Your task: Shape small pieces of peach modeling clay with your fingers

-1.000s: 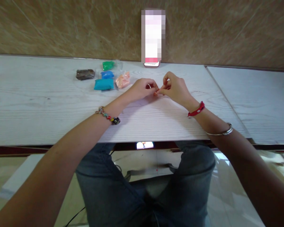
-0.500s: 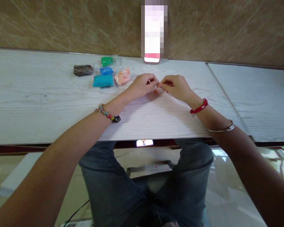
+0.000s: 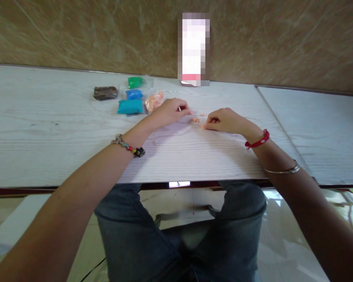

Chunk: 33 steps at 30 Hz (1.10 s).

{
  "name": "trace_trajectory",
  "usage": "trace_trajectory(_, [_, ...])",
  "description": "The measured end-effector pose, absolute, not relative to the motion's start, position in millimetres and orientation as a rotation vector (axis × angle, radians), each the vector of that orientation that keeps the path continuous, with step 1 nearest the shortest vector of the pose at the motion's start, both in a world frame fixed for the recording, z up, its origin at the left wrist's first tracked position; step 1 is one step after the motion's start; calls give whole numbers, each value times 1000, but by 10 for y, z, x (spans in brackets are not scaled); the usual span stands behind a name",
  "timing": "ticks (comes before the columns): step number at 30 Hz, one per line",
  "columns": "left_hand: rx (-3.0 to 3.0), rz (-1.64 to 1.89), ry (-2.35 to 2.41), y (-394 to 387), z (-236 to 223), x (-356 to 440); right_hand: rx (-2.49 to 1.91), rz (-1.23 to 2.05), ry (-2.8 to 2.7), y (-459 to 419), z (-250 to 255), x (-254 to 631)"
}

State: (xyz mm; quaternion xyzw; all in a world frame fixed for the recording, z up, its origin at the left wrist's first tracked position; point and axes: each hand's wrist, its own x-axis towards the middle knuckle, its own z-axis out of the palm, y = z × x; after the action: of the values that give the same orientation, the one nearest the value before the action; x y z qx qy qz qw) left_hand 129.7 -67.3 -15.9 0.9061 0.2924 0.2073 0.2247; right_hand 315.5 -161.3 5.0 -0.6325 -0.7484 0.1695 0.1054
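Note:
Thumb and fingers of my right hand (image 3: 225, 119) are pinched on a small piece of peach clay (image 3: 203, 127), low over the white table (image 3: 170, 156). My left hand (image 3: 174, 108) is closed in a pinch to the left; a pinkish spot shows at its fingertips, too small to tell from skin. Between the hands lie a small peach clay lump (image 3: 195, 120) and a thinner peach bit (image 3: 202, 114). Just behind my left wrist sits a clear bag of peach clay (image 3: 154, 101).
Left of the peach bag lie packets of teal clay (image 3: 130, 106), blue clay (image 3: 134, 94), green clay (image 3: 135, 82) and brown clay (image 3: 105, 93). A phone (image 3: 194, 51) with a lit, blurred screen leans on the brown marbled wall (image 3: 106, 35). A seam crosses the table at right.
My hands were together at a bit of peach clay and have drawn apart. My right hand moved right and nearer to me. More peach bits now show on the table between them.

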Motion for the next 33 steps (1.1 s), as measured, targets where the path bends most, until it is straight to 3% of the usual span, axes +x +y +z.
trace_trajectory(9, [2777, 637, 819, -722, -175, 1309, -1467, 312, -2446, -1688, 99, 3186])
trace_trajectory(14, [2800, 651, 898, -716, -198, 1284, -1519, 272, -2678, -1762, 98, 3176])
trace_trajectory(22, [2756, 502, 926, -660, -294, 1300, -1622, 246, -2234, -1632, -32, 3175])
trace_trajectory(29, [2762, 501, 859, -651, -315, 1379, -1545, 404, -2281, -1614, -28, 3148])
trace_trajectory(33, [2667, 594, 855, -626, -321, 1441, -1594, 613, -2033, -1590, -44, 3169])
